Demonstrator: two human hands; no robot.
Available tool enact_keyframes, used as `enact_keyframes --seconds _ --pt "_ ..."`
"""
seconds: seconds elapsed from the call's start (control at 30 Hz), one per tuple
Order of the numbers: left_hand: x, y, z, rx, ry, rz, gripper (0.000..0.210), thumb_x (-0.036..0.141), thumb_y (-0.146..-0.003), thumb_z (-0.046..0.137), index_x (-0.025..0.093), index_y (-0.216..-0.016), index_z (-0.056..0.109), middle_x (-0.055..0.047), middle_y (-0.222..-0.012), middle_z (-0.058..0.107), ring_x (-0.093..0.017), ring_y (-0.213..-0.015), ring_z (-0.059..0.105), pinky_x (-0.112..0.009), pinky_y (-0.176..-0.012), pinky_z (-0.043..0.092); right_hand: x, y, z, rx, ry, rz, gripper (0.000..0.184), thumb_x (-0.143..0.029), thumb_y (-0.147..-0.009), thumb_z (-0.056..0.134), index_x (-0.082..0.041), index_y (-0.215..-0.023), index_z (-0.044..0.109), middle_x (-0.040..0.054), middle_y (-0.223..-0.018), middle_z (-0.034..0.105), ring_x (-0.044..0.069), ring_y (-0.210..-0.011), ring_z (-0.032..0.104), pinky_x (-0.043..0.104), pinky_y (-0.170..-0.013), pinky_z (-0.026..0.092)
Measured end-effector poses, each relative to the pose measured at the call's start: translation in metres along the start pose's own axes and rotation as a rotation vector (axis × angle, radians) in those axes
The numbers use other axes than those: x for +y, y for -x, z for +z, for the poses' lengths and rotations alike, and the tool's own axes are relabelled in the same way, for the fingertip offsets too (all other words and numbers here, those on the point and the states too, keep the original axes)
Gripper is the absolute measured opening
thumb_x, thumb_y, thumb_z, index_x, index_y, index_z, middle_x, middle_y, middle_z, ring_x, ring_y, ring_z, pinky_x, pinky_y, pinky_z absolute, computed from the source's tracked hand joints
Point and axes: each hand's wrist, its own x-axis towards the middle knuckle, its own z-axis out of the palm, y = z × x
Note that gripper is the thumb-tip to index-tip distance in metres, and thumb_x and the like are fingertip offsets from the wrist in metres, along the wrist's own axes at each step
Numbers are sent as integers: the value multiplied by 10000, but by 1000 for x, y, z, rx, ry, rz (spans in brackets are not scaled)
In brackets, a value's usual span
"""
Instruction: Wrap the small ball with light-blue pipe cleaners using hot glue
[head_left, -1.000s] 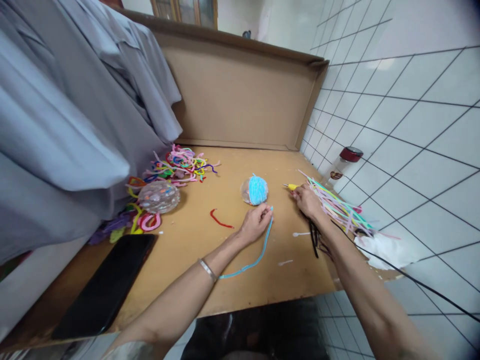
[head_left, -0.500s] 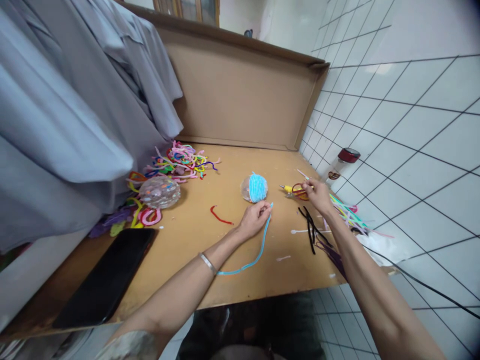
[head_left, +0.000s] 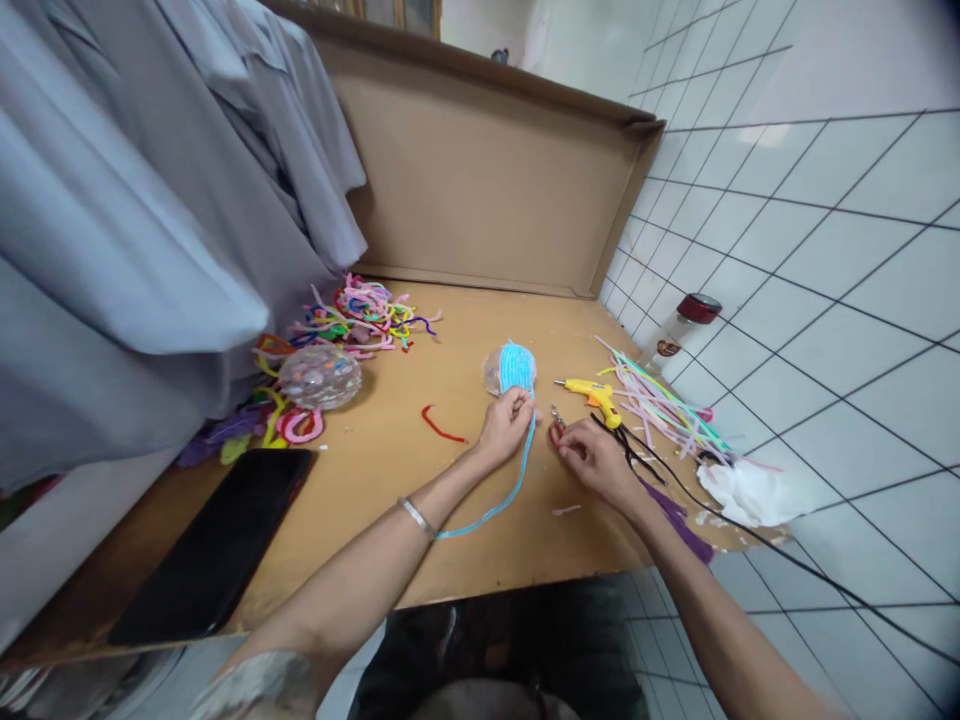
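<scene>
The right hand (head_left: 596,455) has brought a small metal tool with red handles (head_left: 555,432) from beside the yellow plastic glue gun (head_left: 589,387) towards the left hand (head_left: 504,425), fingers clamped on it. Left fingers pinch a light-blue fuzzy strand (head_left: 517,487) by the clear, blue-wound ball (head_left: 516,368), between the tabletop's (head_left: 450,335) far and near edges; tool meets work.

Looks out from the wearer's head, single and wide, facing forward and down across a flat tan tabletop (head_left: 397,400). Takes in, from near above, the bare left hand (head_left: 506,425) and bare right hand (head_left: 596,455) around mid-frame. Faces an upright brown cardboard panel (head_left: 480,180) beyond, with draped grey-blue cloth (head_left: 150,220) bounding the left and a white, dark-lined tiled wall (head_left: 817,265) slanting along the right.
</scene>
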Motion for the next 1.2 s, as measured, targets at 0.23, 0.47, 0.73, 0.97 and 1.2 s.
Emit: enact_keyframes --seconds 0.23,0.47,0.73,0.97,1.2 --pt "0 2 2 -48 -2 8 143 318 -909 475 199 -830 487 14 -672 675 -119 -613 619 -229 -639 470 22 -13 -16 205 458 397 324 -274 -950 426 -109 -1062 681 177 -1096 687 270 -1044 612 343 -882 423" --pt "-1 1 0 -56 -10 16 150 328 -899 496 198 -824 504 14 -663 677 -127 -630 638 -240 -667 489 54 -46 -29 12 479 703 336 -328 -931 477 -105 -997 719 173 -1028 705 261 -952 660 299 -725 432" --pt "-2 0 -1 -61 -18 18 163 349 -893 507 203 -821 503 22 -657 677 -125 -614 619 -250 -681 497 35 -40 -20 200 675 574 335 -221 -942 401 -98 -1096 671 188 -1174 617 278 -1075 566 307 -754 427" --pt "-2 1 -1 -54 -20 15 157 333 -894 502 201 -809 502 14 -668 680 -131 -627 630 -253 -688 502 47 -45 -37 194 690 647 370 -223 -940 408 -51 -1131 675 232 -1182 615 305 -1062 592 334 -747 442" --pt "-3 1 -1 -83 -28 21 185 366 -893 512 200 -813 500 14 -676 683 -128 -648 634 -248 -702 493 70 -48 -32 82 606 691 358 -260 -961 408 -133 -1087 718 169 -1164 674 241 -1054 636 286 -764 451"
